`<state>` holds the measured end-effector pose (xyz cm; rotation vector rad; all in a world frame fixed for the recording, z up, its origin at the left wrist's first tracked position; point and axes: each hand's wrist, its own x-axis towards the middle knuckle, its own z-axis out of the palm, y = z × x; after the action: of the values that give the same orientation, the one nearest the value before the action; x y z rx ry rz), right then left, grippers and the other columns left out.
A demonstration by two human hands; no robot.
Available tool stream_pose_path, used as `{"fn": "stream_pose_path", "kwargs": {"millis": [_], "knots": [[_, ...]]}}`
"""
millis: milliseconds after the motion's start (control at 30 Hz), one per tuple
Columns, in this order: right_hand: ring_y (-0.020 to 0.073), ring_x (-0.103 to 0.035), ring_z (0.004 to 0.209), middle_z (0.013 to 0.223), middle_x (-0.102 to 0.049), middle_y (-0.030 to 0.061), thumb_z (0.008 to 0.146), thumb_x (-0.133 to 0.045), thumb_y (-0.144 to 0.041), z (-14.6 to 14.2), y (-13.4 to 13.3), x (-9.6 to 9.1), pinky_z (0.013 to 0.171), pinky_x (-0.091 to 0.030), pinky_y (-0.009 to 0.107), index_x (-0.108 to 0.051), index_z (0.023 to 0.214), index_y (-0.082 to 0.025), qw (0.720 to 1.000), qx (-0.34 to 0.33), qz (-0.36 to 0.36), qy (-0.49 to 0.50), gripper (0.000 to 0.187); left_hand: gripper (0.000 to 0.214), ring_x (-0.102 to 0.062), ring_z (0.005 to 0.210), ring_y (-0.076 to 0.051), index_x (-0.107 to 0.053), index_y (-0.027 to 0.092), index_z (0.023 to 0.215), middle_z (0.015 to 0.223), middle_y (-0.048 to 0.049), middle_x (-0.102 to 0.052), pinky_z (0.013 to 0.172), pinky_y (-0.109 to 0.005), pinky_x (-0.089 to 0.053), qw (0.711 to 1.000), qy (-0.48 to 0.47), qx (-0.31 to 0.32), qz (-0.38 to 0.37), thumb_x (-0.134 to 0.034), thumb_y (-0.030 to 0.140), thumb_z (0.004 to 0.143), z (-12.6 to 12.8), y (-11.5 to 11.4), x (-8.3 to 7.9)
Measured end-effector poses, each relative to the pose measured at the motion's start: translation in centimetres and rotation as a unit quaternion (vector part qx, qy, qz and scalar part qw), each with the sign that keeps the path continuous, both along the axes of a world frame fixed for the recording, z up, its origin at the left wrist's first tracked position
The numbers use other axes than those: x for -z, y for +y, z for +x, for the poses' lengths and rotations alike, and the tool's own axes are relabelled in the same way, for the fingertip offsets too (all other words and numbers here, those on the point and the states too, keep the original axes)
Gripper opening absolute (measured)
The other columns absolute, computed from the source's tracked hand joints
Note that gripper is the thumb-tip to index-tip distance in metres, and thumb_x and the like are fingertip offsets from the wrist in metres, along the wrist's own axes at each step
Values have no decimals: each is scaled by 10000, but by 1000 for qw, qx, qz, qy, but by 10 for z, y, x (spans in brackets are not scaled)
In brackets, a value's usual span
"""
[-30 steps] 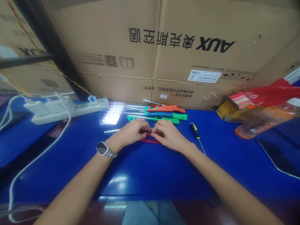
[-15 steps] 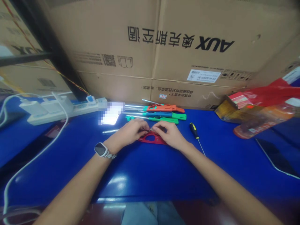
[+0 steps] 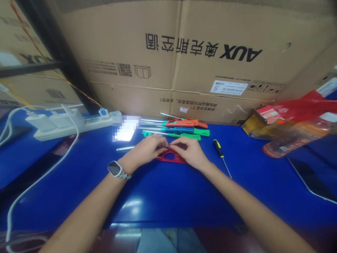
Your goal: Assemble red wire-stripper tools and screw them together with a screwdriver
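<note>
A red plastic lighter casing (image 3: 174, 161) with an oval finger opening lies on the blue table (image 3: 163, 196). A thin metal tube (image 3: 124, 149) pokes out to the left, beyond my left hand (image 3: 150, 147). That hand is pinched closed over the casing's upper edge. Facing it, my right hand (image 3: 191, 150) also pinches, its fingertips meeting the left ones. Whatever small part sits between the fingertips is too small and covered to make out. Just behind are several long-necked gas lighters, among them an orange one (image 3: 181, 122) and a green one (image 3: 185, 136).
A yellow-black screwdriver (image 3: 218, 148) lies right of my hands. Farther right are a drink bottle (image 3: 295, 138), a small box (image 3: 252, 126) and a dark phone (image 3: 310, 179). A lit screen (image 3: 126, 128) and power strip (image 3: 92, 123) are left. A large carton (image 3: 200, 70) stands behind.
My fingertips have drawn closer together over the red casing, and the small bit between them is now more covered. The view has shifted slightly; the other things lie as before.
</note>
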<state>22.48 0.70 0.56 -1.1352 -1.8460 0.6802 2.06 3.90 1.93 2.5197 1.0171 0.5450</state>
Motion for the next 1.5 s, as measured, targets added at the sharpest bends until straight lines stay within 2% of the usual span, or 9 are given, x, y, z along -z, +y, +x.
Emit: {"fn": "stream_pose_path", "kwargs": {"millis": [167,333,467,667,833,933,1067,1333,1500], "knots": [[121,-590,607,757,-744,15,838,-706,-224,-1,0,4,582,-430,249,-792,865,-193,1000,-7,-12,4,95,88,-628,818,-176,-651,186,936,865,-27,-679,727,-291,-480,1000,-18,-4,2,-634,127,874,0,0,1],[115,-583,586,719,-734,1,836,-704,-203,-1,-1,5,570,-425,239,-788,854,-191,1000,-11,-12,-11,86,229,-648,823,-172,-554,200,1022,893,-10,-692,737,-299,-497,999,-43,-1,-4,-650,94,843,-1,0,3],[119,-593,607,745,-736,11,838,-706,-195,1,0,4,587,-436,244,-790,860,-192,1000,-16,1,-25,86,287,-646,832,-181,-519,213,1055,907,-5,-700,734,-307,-487,999,-33,1,20,-645,77,836,1,-2,-1],[131,-614,643,795,-739,20,843,-698,-215,-1,0,7,612,-457,257,-776,865,-203,999,-24,19,-28,83,380,-643,810,-174,-494,217,1165,876,9,-693,745,-302,-482,999,-41,5,15,-652,88,844,3,-6,-6],[127,-615,616,766,-718,6,827,-709,-239,-1,0,9,600,-483,251,-710,960,-189,1000,-25,-2,2,142,271,-630,848,-185,-571,208,1077,885,-1,-688,745,-299,-466,999,-20,2,28,-672,117,842,2,-4,-3],[153,-620,706,792,-694,19,808,-737,-251,7,1,4,674,-496,285,-694,888,-188,997,-6,49,-60,111,148,-622,888,-199,-647,203,952,912,-17,-691,754,-304,-455,999,16,14,49,-669,109,840,1,-3,-1],[193,-593,826,867,-666,43,847,-683,-219,19,2,1,787,-483,357,-702,905,-194,981,14,108,-160,66,142,-623,906,-210,-713,213,967,936,-35,-701,792,-327,-457,997,44,22,66,-651,130,870,0,0,1],[202,-577,916,952,-651,63,900,-645,-249,20,4,12,825,-486,351,-734,1014,-198,980,-20,80,-182,153,180,-621,943,-215,-728,194,1021,962,-62,-714,849,-352,-490,998,33,36,46,-598,132,914,4,2,5],[204,-574,917,968,-665,61,921,-627,-245,23,6,15,860,-485,374,-746,1057,-211,978,-27,75,-192,184,138,-625,913,-201,-706,175,980,902,-50,-717,811,-323,-501,999,13,16,35,-626,110,888,7,2,6]]}}
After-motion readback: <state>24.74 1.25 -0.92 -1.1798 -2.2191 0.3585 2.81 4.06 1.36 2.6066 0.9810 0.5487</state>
